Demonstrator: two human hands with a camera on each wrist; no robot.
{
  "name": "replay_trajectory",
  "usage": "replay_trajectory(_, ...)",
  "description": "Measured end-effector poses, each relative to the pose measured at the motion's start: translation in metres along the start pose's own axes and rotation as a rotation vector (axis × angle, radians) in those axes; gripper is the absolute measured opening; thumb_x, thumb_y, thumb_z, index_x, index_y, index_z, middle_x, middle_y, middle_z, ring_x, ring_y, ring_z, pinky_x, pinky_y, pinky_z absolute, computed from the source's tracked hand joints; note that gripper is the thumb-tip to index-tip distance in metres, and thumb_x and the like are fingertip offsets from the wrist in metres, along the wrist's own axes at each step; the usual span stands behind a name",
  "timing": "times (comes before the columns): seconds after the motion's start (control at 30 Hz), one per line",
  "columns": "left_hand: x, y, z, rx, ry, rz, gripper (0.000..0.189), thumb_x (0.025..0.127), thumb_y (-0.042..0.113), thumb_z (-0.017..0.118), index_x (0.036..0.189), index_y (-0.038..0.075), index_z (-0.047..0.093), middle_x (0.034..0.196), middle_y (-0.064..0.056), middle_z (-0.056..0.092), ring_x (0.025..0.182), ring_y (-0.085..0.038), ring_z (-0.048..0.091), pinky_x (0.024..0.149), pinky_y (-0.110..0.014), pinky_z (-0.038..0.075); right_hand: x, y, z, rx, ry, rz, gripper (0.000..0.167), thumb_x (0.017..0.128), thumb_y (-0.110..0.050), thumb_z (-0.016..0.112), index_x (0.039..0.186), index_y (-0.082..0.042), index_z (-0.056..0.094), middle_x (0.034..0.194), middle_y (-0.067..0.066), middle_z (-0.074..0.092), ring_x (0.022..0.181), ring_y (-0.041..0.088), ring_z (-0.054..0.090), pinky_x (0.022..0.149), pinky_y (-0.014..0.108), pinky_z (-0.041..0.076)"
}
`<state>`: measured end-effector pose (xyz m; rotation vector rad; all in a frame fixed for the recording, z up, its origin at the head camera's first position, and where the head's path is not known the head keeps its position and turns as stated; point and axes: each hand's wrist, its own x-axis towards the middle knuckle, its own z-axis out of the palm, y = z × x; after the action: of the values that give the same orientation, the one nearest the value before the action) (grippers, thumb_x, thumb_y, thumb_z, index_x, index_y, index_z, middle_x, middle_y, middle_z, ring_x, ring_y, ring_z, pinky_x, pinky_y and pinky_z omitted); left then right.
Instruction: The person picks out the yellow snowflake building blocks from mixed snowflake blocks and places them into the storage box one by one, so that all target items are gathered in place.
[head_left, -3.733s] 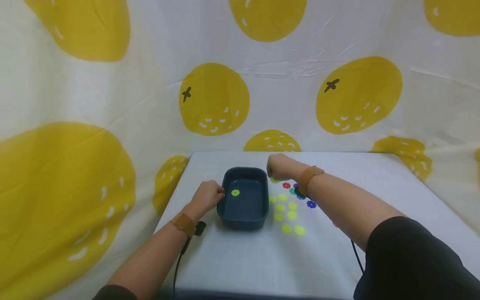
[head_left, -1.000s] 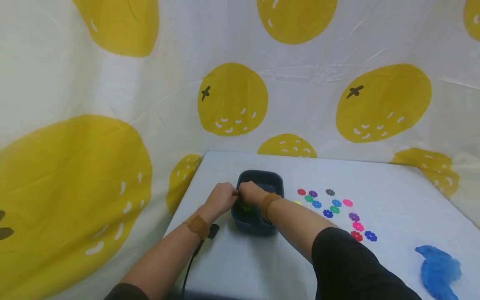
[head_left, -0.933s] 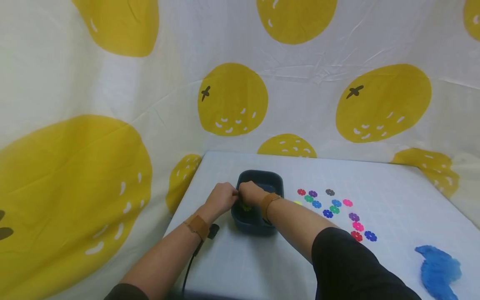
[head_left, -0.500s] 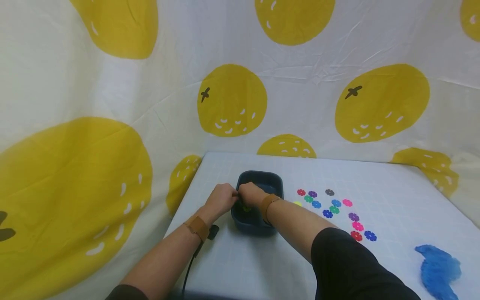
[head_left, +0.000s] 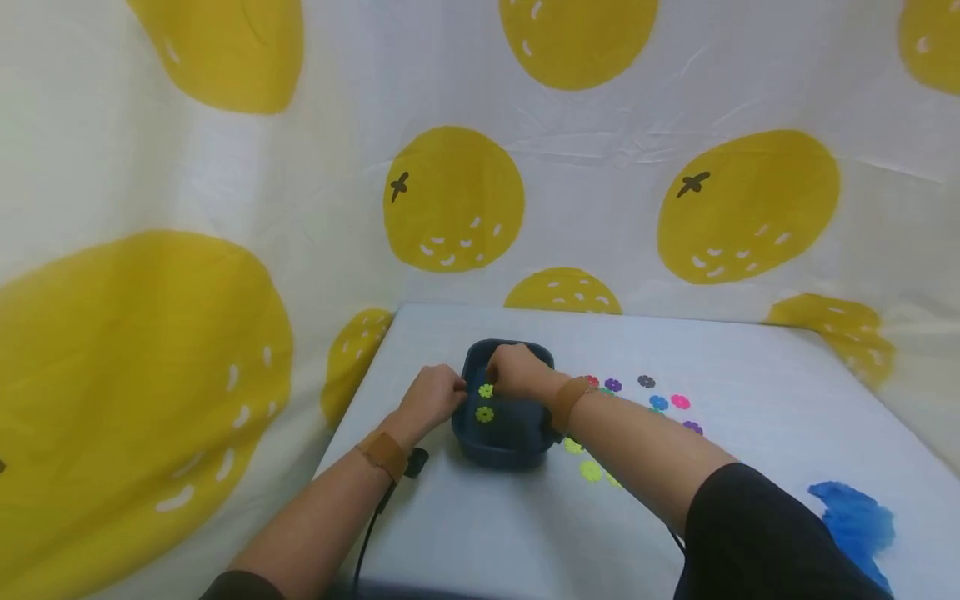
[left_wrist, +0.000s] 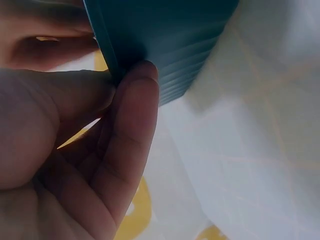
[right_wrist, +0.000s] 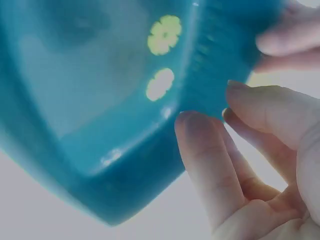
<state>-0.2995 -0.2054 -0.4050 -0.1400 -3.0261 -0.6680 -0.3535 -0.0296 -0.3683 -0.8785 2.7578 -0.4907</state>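
Observation:
My left hand (head_left: pixel 431 397) pinches the left rim of a dark teal plastic tub (head_left: pixel 498 457). In the left wrist view its thumb and fingers meet on the tub's edge (left_wrist: pixel 155 30). My right hand (head_left: pixel 517 372) is over the tub, its thumb and forefinger parted with nothing between them in the right wrist view. Two yellow-green flower-shaped discs lie inside the tub by its left side: a nearer disc (head_left: pixel 485 414) and a farther disc (head_left: pixel 486 390), close to the right fingertips.
Several more yellow-green flower discs (head_left: pixel 590 471) lie right of the tub, partly hidden under the right forearm. Beyond are flower discs of other colours, such as a grey disc (head_left: pixel 647 381) and a pink disc (head_left: pixel 680 402). Crumpled blue plastic (head_left: pixel 855 521) lies at the right.
The right hand has reached from beyond the tub to its left wall, then drawn back rightward with fingers parted. Two discs show in the tub where one did. The left hand keeps its grip.

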Motion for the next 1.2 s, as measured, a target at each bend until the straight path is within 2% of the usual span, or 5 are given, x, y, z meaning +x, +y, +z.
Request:
replay_trajectory(0.2,0.001,-0.001,-0.005,0.008,0.003,0.001,0.021,0.097,0.013,0.072,0.114,0.003,0.078,0.113,-0.012,0.077,0.098,-0.021,0.073,0.08,-0.034,0.061,-0.033,0.028,-0.026,-0.036,0.056,0.03,0.022,0.086,-0.008,0.076,0.108,-0.003,0.077,0.101,0.009,0.075,0.085,0.02,0.069,0.076,0.034,0.06)
replay_trajectory(0.37,0.002,-0.002,-0.011,0.034,-0.003,-0.007,0.021,0.097,0.013,0.071,0.114,0.002,0.078,0.113,-0.013,0.077,0.099,-0.022,0.074,0.081,-0.035,0.061,-0.062,0.065,-0.036,0.004,0.036,0.2,0.025,0.091,-0.007,0.076,0.116,-0.003,0.076,0.109,0.012,0.075,0.095,0.025,0.07,0.086,0.042,0.061)
replay_trajectory(0.53,0.002,-0.004,-0.012,0.03,-0.014,-0.036,0.022,0.097,0.012,0.071,0.116,0.002,0.077,0.114,-0.013,0.076,0.099,-0.022,0.073,0.081,-0.036,0.062,-0.086,0.104,-0.025,-0.037,-0.026,0.324,0.031,0.09,-0.008,0.079,0.121,-0.004,0.073,0.112,0.013,0.074,0.098,0.026,0.069,0.088,0.043,0.061)
replay_trajectory(0.83,0.0,0.003,-0.014,0.047,-0.042,-0.066,0.024,0.099,0.013,0.069,0.118,0.001,0.076,0.116,-0.014,0.076,0.098,-0.022,0.073,0.082,-0.037,0.062,-0.11,0.128,0.009,-0.114,-0.031,0.213,0.032,0.095,-0.011,0.074,0.127,-0.008,0.073,0.123,0.012,0.072,0.121,0.035,0.063,0.104,0.052,0.052)
replay_trajectory(1.2,-0.001,0.009,-0.004,0.018,-0.079,-0.07,0.023,0.099,0.012,0.069,0.118,0.001,0.076,0.115,-0.015,0.076,0.091,-0.019,0.071,0.079,-0.036,0.062,-0.118,0.135,0.014,-0.115,-0.057,0.235,0.031,0.095,-0.017,0.075,0.125,-0.011,0.072,0.113,0.006,0.071,0.108,0.026,0.064,0.1,0.049,0.054)
